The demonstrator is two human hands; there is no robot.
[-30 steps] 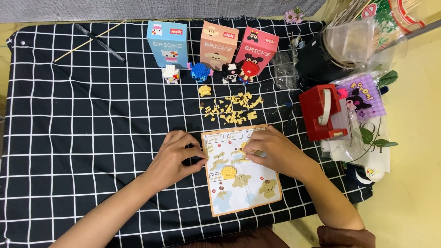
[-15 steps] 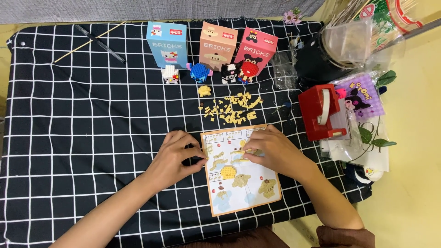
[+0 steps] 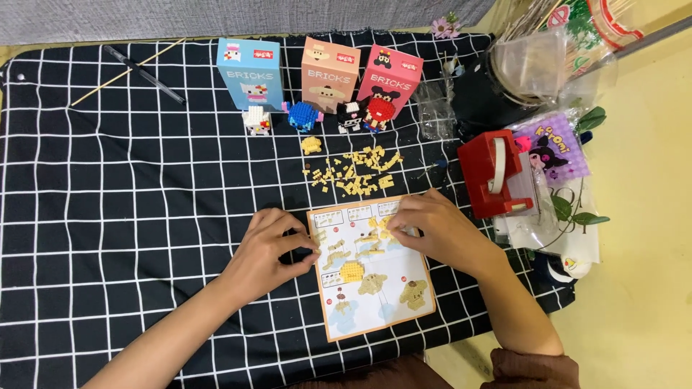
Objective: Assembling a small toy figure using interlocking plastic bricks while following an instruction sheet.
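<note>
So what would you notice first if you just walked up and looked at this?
Probably the three bright boxes, blue, orange and pink, standing in a row at the far edge of the black checked cloth, with little brick figures in front. Next, the left hand and right hand resting on the picture instruction sheet, just below a scatter of tiny yellow bricks. A red tape dispenser sits to the right.

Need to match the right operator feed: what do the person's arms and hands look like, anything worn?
Both hands, left and right, are bare: no gloves, and no rings or watch that I can make out. The forearms are uncovered too. A dark reddish-brown sleeve shows at the right elbow, pushed up; the left arm shows no sleeve in view.
</note>
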